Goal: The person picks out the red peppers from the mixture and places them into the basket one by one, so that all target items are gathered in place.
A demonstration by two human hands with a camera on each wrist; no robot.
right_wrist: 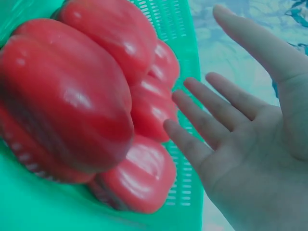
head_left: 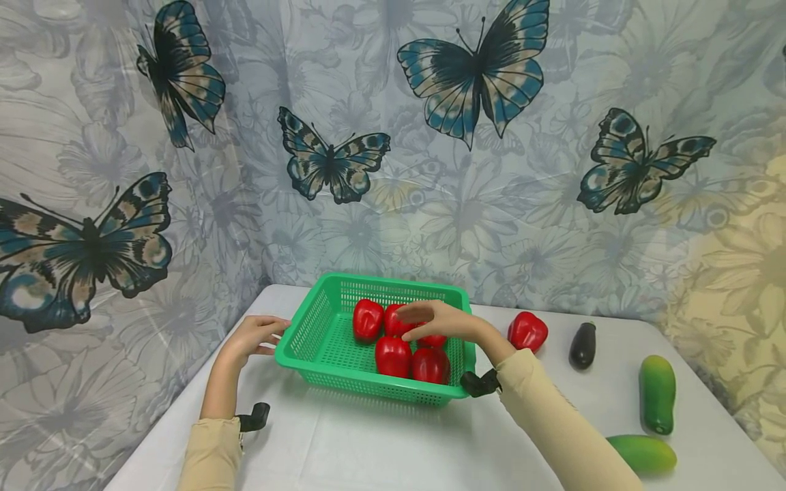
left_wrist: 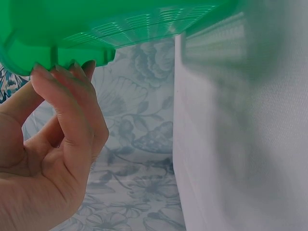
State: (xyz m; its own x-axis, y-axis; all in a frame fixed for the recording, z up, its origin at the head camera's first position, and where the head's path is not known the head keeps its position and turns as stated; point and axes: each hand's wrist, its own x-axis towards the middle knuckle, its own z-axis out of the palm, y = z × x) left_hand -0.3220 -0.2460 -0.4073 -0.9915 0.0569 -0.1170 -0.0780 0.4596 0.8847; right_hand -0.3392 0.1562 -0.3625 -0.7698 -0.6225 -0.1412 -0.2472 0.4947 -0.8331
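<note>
A green plastic basket [head_left: 301,351] with slotted walls stands on the white table and holds several red bell peppers [head_left: 393,356] toward its right side. At the basket's left rim is my left hand [head_left: 248,334]; its bent fingertips hold the rim's edge, as the left wrist view shows. My right hand [head_left: 439,320] hovers over the peppers with its fingers and thumb apart. In the right wrist view its palm [right_wrist: 255,149] is bare and the fingers are nearly straight, beside the heaped peppers [right_wrist: 72,96]. From above, that hand partly covers some peppers.
Right of the basket lie another red bell pepper [head_left: 527,331], a dark eggplant [head_left: 583,346] and two long green vegetables with yellowish ends [head_left: 657,395], one partly behind my right sleeve. A butterfly-patterned cloth [head_left: 430,225] hangs behind the white table [head_left: 344,443].
</note>
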